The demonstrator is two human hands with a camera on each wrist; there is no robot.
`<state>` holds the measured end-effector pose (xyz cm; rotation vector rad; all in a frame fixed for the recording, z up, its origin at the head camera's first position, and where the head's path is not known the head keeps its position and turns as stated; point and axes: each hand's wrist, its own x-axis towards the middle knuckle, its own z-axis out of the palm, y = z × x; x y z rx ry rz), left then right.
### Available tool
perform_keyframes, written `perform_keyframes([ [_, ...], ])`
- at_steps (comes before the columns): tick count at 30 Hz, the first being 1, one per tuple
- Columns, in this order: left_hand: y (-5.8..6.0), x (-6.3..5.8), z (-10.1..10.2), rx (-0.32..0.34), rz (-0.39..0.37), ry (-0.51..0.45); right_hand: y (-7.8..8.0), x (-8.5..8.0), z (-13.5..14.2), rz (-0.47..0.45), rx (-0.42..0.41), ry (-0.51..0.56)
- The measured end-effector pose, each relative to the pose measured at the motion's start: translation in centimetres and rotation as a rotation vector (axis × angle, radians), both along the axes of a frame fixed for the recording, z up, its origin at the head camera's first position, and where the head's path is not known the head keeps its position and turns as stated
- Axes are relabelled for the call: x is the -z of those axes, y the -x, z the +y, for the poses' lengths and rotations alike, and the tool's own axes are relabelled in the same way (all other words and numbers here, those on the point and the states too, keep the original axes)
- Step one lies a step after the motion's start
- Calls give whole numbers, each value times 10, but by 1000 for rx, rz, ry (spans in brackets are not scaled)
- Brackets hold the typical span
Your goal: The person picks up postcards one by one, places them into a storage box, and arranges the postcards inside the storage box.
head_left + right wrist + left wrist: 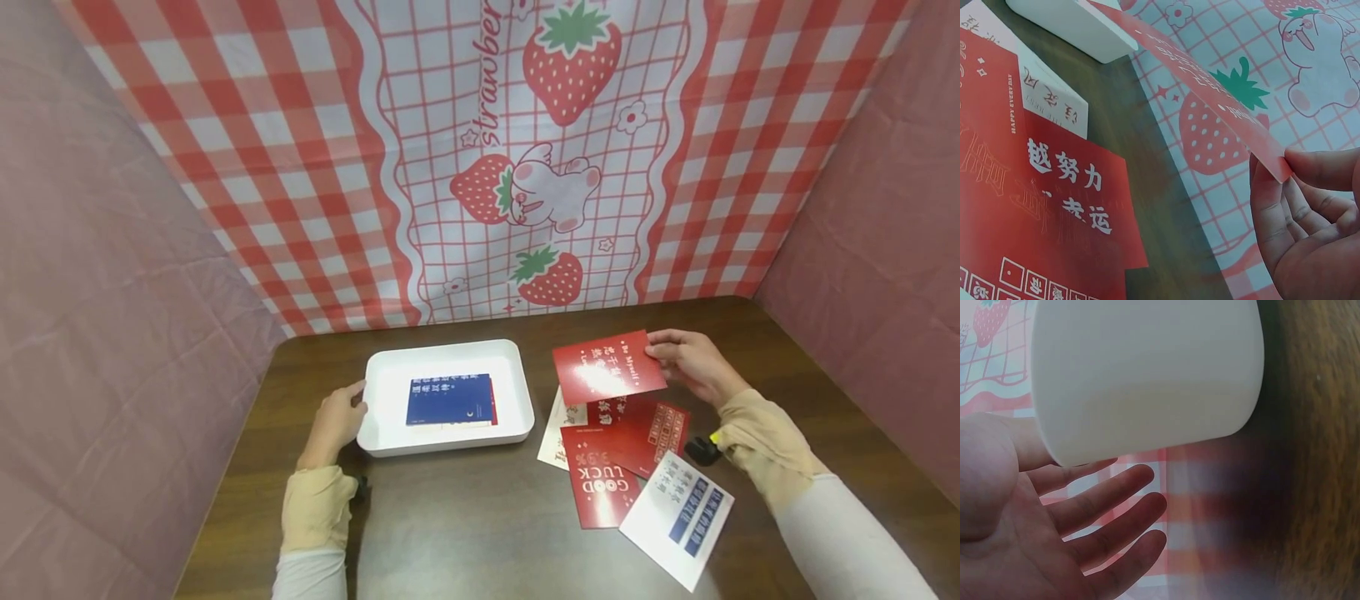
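My right hand (697, 367) pinches one corner of a red card (600, 367) with white writing, between thumb and fingers. In the right wrist view this red card (1210, 84) is raised above the others and slopes toward the tray. My left hand (336, 425) touches the left side of a white tray (450, 447). Seen from the left wrist, its fingers (1113, 503) are spread and fairly straight, while the tray (1147, 381) hides the thumb tip. Inside the tray lies a blue card (450, 408), with a red edge and a pale edge showing beneath it.
Below the held card, several cards overlap: a red "GOOD LUCK" card (596, 462), another red card (663, 442), a cream card (553, 437) and a white card (678, 521) with blue blocks. The wooden table (465, 517) meets a strawberry-print cloth (487, 283) behind.
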<state>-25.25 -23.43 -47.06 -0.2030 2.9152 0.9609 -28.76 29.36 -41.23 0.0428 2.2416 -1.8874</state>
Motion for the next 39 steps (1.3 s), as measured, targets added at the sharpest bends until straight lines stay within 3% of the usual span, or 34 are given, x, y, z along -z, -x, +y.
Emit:
perform_keyframes([
  [8, 0, -1, 0, -18, -34, -12, -1, -5, -5, -7, 10, 42],
  [24, -1, -2, -2, -2, -24, -4, -1, -4, -22, -31, 20, 52],
  [39, 1, -1, 0, -6, -29, -7, 8, -10, -40, -26, -6, 112],
])
